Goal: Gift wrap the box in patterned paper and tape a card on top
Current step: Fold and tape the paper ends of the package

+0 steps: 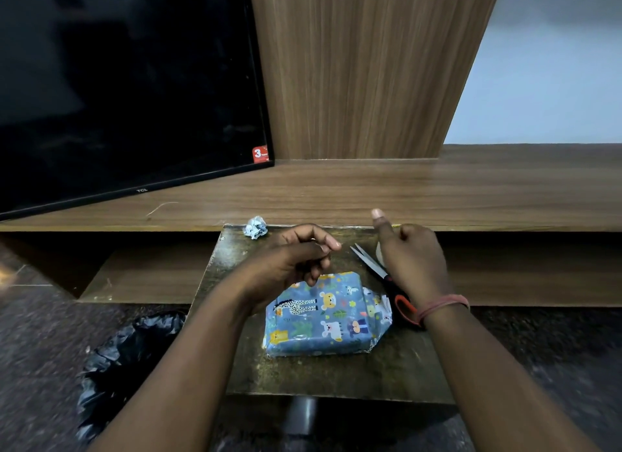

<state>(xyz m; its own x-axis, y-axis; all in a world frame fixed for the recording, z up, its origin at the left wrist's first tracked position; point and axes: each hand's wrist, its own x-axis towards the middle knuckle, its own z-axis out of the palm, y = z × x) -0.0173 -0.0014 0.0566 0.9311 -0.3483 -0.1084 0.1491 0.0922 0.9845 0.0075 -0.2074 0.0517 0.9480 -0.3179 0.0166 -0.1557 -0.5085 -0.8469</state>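
Observation:
The box (324, 313), wrapped in blue paper with cartoon animals, lies on a small dark table (336, 374); its right end flap (378, 312) sticks out loosely folded. My left hand (296, 259) hovers just above the box's far edge, thumb and forefinger pinched together on what seems a clear tape end that barely shows. My right hand (412, 256) curls round a pale tape roll (378, 249), mostly hidden, with the thumb pointing up. Scissors (377, 266) with an orange handle lie between the hands, right of the box. No card is in view.
A crumpled scrap of paper (255, 227) sits at the table's far left corner. A wooden shelf (404, 189) runs behind, with a black TV screen (128, 88) leaning at left. A black plastic bag (128, 344) lies on the floor at left.

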